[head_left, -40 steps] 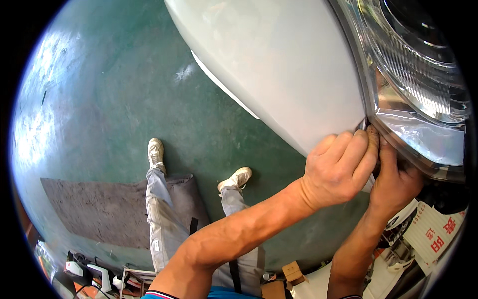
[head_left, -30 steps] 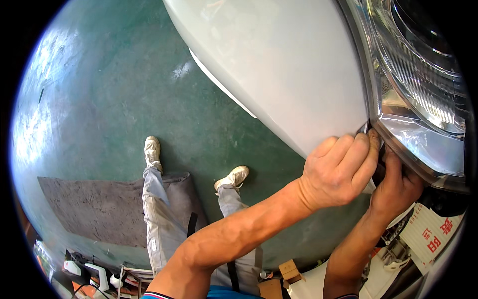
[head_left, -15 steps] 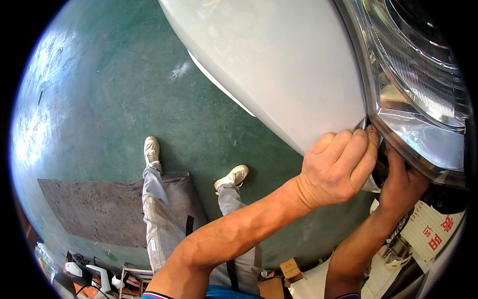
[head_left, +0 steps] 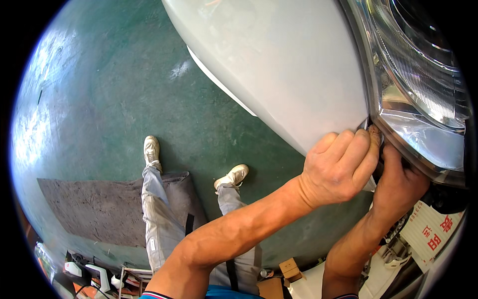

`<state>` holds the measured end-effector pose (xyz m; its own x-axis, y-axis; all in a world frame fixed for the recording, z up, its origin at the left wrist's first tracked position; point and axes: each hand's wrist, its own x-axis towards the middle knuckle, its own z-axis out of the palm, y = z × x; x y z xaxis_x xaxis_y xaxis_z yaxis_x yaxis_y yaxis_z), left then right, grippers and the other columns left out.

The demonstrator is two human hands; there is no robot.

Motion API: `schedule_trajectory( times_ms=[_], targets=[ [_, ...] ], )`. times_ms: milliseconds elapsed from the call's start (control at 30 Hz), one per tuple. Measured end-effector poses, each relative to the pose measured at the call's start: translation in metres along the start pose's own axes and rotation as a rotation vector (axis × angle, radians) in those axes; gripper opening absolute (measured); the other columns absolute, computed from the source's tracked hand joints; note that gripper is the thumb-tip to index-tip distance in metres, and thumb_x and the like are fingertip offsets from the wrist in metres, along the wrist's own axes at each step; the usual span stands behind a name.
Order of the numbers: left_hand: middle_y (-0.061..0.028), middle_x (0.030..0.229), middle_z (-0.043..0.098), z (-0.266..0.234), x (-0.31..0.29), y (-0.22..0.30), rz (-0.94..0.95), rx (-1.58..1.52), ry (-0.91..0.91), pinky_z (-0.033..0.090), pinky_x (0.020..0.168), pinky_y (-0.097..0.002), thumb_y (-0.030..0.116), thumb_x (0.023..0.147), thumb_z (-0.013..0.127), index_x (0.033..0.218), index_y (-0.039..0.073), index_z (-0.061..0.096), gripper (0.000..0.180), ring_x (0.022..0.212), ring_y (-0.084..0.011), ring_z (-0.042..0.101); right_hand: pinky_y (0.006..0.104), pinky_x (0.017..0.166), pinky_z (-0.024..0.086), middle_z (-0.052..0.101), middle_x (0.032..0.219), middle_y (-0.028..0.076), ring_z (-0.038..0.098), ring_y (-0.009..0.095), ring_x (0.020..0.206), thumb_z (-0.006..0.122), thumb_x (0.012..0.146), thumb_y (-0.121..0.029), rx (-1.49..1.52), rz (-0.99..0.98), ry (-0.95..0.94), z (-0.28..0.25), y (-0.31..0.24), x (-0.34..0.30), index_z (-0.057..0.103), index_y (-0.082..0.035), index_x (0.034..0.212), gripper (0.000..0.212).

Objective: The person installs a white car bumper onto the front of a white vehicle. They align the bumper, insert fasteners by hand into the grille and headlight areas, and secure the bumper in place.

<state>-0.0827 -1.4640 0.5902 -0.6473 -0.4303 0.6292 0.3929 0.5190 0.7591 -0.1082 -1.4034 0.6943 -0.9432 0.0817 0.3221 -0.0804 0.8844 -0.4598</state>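
Note:
At the lower corner of a white car fender (head_left: 289, 65), my left hand (head_left: 341, 167) is closed, its fingers curled tightly at the gap beside the headlight (head_left: 420, 129). A thin strip of something shows by its fingertips, too small to name. Just to the right, my right hand (head_left: 401, 184) reaches up beneath the headlight's lower edge. Its fingers run into the dark opening behind the fender, and their tips are hidden there, so what they touch cannot be seen.
On the green floor (head_left: 199, 119) a dark grey mat (head_left: 94, 209) lies under and beside my legs. Behind me are a cardboard box (head_left: 290, 269), a metal frame (head_left: 133, 279) and assorted equipment. A white panel with red lettering (head_left: 430, 231) is at the lower right.
My right hand has shifted slightly left, closer to my left hand. My left hand stays at the fender corner, nearly unmoved.

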Motion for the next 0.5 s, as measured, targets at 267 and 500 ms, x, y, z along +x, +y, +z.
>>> schedule_trajectory(
  times_ms=[267, 500],
  targets=[
    [-0.0125, 0.091, 0.065, 0.0, 0.0, 0.002, 0.001, -0.003, 0.007, 0.036, 0.053, -0.0274, 0.011, 0.066, 0.066, 0.102, -0.005, 0.069, 0.04, 0.064, -0.0174, 0.054, 0.03, 0.076, 0.054, 0.075, 0.096, 0.01, 0.068, 0.017, 0.084, 0.079, 0.078, 0.001, -0.004, -0.081, 0.059, 0.006, 0.006, -0.008, 0.072, 0.007, 0.101, 0.025],
    [-0.0133, 0.091, 0.065, 0.001, 0.002, -0.001, 0.02, 0.0, 0.035, 0.037, 0.052, -0.0272, 0.01, 0.067, 0.066, 0.102, -0.007, 0.069, 0.039, 0.063, -0.0174, 0.054, 0.0305, 0.078, 0.054, 0.073, 0.095, 0.009, 0.066, 0.017, 0.085, 0.08, 0.079, -0.001, -0.018, -0.126, -0.071, 0.001, 0.008, 0.003, 0.07, 0.006, 0.099, 0.023]
  ],
)
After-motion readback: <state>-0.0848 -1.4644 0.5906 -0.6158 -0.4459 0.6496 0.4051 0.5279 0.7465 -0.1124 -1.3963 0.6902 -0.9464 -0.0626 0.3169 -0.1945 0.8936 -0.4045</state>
